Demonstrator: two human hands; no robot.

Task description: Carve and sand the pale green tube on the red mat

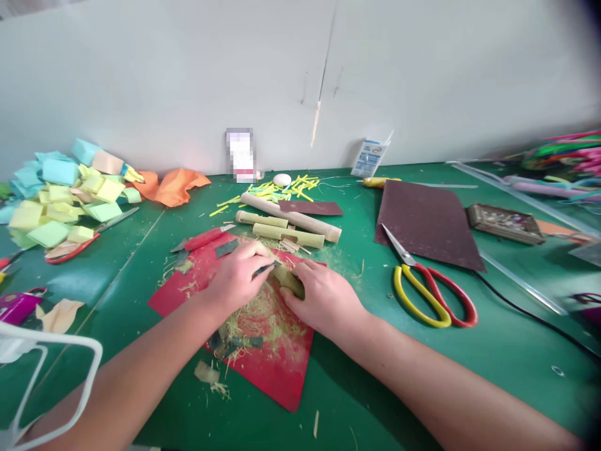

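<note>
My left hand (237, 275) is closed around a small dark blade (263, 269) whose tip rests against a short green bamboo piece (290, 280). My right hand (323, 297) grips that bamboo piece and presses it down on a red cutting sheet (277, 369). Pale green shavings (256, 319) lie strewn over the sheet under both hands. Just beyond the hands lie two more bamboo sections (287, 235) and a wooden dowel (291, 218).
Yellow-and-red scissors (429, 291) and a brown sandpaper sheet (425, 222) lie to the right. A red-handled knife (206, 238) sits behind the sheet. Coloured paper squares (61, 194) are piled at the left, with orange cloth (171, 185). A black cable (530, 313) crosses the green mat.
</note>
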